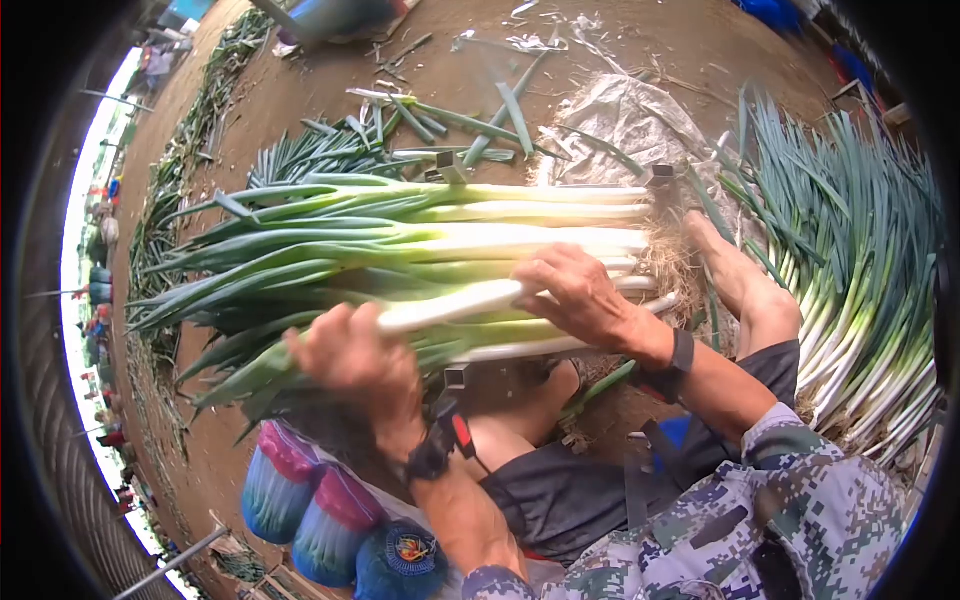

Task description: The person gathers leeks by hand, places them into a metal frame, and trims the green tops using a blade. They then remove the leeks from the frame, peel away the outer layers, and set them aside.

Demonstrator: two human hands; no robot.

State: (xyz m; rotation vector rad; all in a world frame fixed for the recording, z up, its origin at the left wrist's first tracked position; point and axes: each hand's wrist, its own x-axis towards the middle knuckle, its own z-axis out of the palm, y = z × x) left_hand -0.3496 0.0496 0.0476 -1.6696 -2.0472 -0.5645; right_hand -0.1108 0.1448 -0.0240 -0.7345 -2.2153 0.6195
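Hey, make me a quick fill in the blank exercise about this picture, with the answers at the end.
1. Between the left hand and the right hand, the held leek is ____.
2. The roots of the stacked leeks face the picture's ____ edge.
3. The black wrist strap on the left arm has a ____ patch.

Missing words: white; right; red.

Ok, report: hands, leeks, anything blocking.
Right hand gripping one leek by its white stalk. Left hand blurred, farther toward its leaves. More leeks underneath. Nothing visible blocking.
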